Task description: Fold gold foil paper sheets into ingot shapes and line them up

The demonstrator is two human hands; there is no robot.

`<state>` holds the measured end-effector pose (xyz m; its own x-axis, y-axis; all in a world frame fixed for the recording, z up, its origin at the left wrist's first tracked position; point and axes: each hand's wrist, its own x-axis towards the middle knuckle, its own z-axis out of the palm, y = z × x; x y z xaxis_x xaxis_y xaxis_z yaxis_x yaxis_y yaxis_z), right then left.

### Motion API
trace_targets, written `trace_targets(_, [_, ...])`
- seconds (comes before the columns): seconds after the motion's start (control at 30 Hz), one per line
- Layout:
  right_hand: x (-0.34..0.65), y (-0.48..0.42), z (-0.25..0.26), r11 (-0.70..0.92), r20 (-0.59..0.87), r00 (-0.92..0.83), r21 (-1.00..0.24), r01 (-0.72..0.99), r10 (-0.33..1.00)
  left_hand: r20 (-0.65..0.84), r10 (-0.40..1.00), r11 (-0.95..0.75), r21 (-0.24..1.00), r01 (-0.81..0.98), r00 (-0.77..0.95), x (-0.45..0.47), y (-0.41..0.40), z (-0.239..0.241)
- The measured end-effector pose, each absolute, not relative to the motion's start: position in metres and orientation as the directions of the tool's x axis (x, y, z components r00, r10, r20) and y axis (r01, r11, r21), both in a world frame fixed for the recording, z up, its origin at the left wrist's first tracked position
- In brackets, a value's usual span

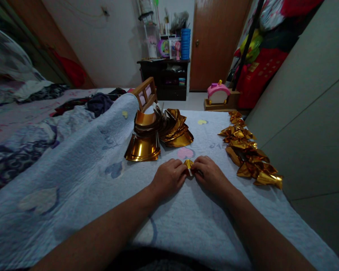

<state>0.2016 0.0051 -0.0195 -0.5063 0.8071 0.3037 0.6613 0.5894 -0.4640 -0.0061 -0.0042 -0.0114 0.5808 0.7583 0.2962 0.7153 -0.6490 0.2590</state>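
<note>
Between my two hands is a small piece of shiny gold foil paper [189,164], partly folded, with a pale underside edge showing. My left hand [170,175] pinches its left end, and my right hand [209,171] pinches the right end. Both hands rest low over the blue quilt [124,210]. Beyond my left hand lie stacks of curved gold foil sheets [144,147], fanned out and overlapping. To the right, a row of folded gold foil pieces [250,165] runs along the quilt's edge.
A pale cabinet wall [307,124] stands close on the right. The quilt bunches up at left, near heaped clothes [98,103]. A wooden rail [147,92], a pink toy [218,93] and a dark shelf [164,79] are at the back, beside a brown door [217,45].
</note>
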Motion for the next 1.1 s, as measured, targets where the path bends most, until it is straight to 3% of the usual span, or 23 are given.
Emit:
trace_targets(0.17, [0.2031,0.0057,-0.0198,0.604,0.309,-0.52,-0.447,0.66,0.796,0.29,0.761,-0.643,0.23,0.73,0.58,-0.0056,-0.0029,-0.0155])
trace_targets(0.4, [0.2014,0.0037,-0.0145,0.557,0.261,-0.499,-0.512,0.654,0.826,0.291,0.802,-0.597,0.362,0.716,0.521,-0.0072,0.0004,-0.0163])
trace_targets(0.73, [0.1954,0.0051,-0.0171,0.38,0.139,-0.363,-0.516,0.767,0.921,0.189,0.873,-0.485,0.439,0.756,0.45,-0.0049,0.0035,-0.0162])
trace_targets(1.1, [0.1963,0.0066,-0.0179,0.372,0.124,-0.353,-0.404,0.835,0.927,0.187,0.89,-0.455,0.373,0.809,0.415,-0.0019,0.0035,-0.0164])
